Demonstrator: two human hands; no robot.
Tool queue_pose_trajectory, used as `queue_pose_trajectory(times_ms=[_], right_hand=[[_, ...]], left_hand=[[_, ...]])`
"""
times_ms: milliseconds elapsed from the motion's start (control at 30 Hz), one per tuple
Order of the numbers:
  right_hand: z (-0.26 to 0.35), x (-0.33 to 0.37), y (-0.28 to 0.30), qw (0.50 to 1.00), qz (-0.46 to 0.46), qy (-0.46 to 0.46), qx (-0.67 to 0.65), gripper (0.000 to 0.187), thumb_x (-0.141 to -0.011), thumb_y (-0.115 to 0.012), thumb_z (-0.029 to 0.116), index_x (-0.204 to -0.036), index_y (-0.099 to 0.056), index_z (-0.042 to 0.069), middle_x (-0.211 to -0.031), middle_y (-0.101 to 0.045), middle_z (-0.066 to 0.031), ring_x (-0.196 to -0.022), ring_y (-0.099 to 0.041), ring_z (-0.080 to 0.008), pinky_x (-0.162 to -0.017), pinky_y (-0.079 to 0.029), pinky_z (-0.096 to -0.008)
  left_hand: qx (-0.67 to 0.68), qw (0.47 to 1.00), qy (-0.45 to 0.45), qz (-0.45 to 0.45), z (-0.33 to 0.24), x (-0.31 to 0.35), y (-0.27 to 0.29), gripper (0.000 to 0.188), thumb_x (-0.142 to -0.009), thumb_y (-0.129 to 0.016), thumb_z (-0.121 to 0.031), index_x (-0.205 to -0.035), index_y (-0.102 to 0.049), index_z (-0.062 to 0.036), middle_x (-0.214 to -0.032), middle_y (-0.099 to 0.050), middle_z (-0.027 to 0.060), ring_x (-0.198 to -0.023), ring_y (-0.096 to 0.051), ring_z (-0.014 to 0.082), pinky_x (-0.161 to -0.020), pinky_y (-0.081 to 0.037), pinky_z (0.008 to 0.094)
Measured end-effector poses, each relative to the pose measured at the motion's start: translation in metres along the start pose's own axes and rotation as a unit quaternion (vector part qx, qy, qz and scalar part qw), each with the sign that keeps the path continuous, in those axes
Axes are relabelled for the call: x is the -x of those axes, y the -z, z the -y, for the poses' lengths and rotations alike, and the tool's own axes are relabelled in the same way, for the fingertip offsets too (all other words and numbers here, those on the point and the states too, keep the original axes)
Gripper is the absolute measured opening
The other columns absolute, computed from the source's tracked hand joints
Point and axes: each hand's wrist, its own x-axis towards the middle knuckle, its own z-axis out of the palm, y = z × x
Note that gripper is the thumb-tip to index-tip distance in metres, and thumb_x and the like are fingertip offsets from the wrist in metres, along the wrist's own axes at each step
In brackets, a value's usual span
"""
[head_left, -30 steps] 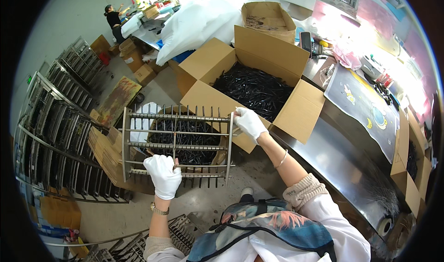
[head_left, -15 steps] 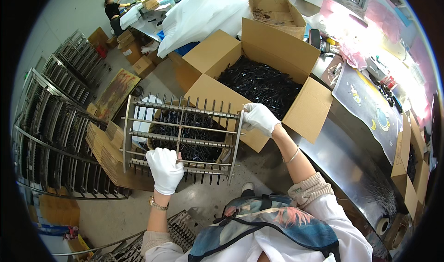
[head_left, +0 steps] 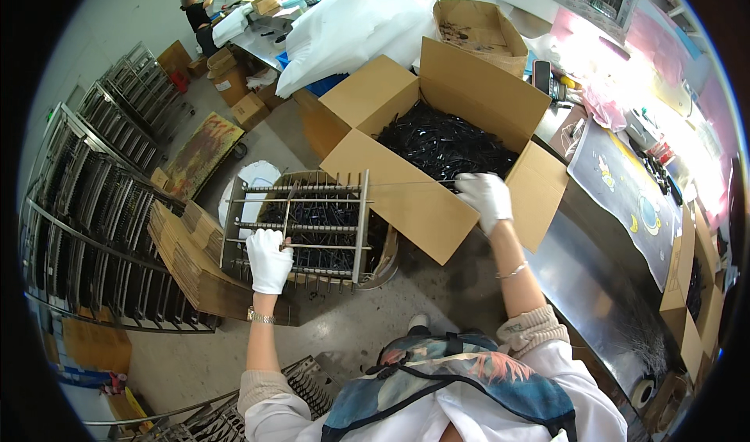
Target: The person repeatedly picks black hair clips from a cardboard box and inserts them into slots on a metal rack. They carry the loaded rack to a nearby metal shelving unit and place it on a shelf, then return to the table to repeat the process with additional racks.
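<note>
In a white glove, my left hand (head_left: pixel 269 261) is closed round a bar of a metal rack (head_left: pixel 360 227) fitted with rows of short pegs. The rack hangs over a container of dark strip-like pieces (head_left: pixel 312 212), seen between its bars. My right hand (head_left: pixel 486 200), also gloved, is off to the right of the rack, its fingers pinched on the end of a thin metal rod (head_left: pixel 414 182). That rod reaches leftward to the rack's upper right corner. Behind it an open cardboard box (head_left: pixel 400 200) holds many glossy black strips (head_left: pixel 445 141).
Tall racks (head_left: pixel 94 231) line the left side. Flattened cardboard (head_left: pixel 183 243) leans beside the container. A metal worktable (head_left: pixel 558 258) runs along the right, with a printed mat (head_left: pixel 621 192) on it. White sheeting (head_left: pixel 351 32) lies behind, and another person (head_left: pixel 197 16) stands far back.
My right hand has left the rack's side and moved right, drawing the thin rod out. The rack has shifted slightly left in my left hand. The distant person's arm has risen.
</note>
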Motion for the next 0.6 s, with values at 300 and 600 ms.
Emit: queue_pose_trajectory(times_ms=[300,600], right_hand=[[0.073,0.053,-0.001,0.886,0.02,0.181,0.427,0.018,-0.082,-0.064,0.016,-0.096,-0.071,0.007,-0.085,-0.069,-0.013,-0.078,-0.068,-0.0334,-0.077,-0.056,-0.0385],[0.053,0.078,-0.14,0.909,0.165,0.035,0.382,0.023,-0.096,-0.054,0.024,-0.106,-0.062,0.006,-0.092,-0.071,-0.0205,-0.086,-0.069,-0.0422,-0.078,-0.055,-0.049]], left_hand=[[0.032,0.997,0.043,-0.063,0.013,-0.006,-0.021,0.035,-0.073,-0.076,-0.007,-0.066,-0.042,-0.0086,-0.068,-0.046,0.0102,-0.073,-0.048,0.0347,-0.067,-0.037,0.0475],[0.029,0.993,0.03,-0.114,-0.004,-0.052,-0.02,0.03,-0.076,-0.074,-0.006,-0.07,-0.045,-0.0073,-0.069,-0.047,0.0118,-0.075,-0.05,0.0362,-0.07,-0.038,0.0472]])
